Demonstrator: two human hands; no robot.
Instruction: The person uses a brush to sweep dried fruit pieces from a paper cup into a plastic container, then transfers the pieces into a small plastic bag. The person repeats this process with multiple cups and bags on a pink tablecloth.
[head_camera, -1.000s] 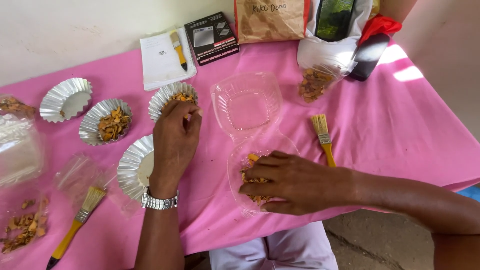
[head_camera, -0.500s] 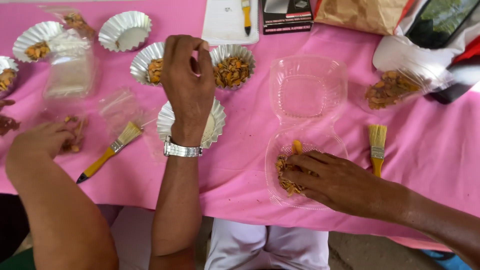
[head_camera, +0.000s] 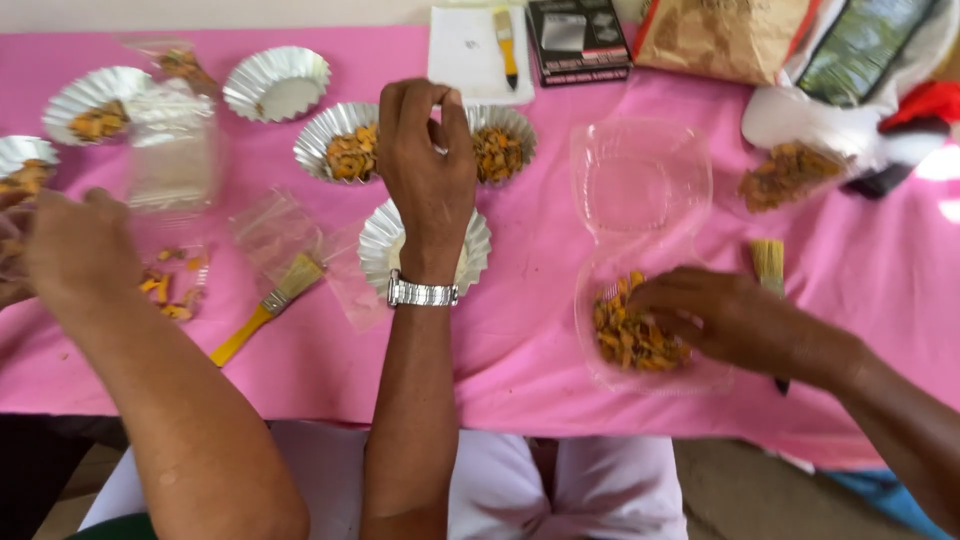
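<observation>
While the pink worktop (head_camera: 520, 300) carries everything within reach, I work across it with both arms spread. Largest is the clear hinged container (head_camera: 640, 190), lid lying open so my right hand (head_camera: 740, 320) can dig into the orange dried pieces (head_camera: 625, 335) in its near half, fingers curled into the heap; whether they have pinched any I cannot tell. My left hand (head_camera: 430, 170) hangs over the foil cups (head_camera: 340, 155), fingertips bunched together, apparently around a few bits. An empty foil cup (head_camera: 380, 245) sits under my wrist. Another person's arm (head_camera: 150, 380) crowds the left, beside a yellow-handled brush (head_camera: 265, 310).
</observation>
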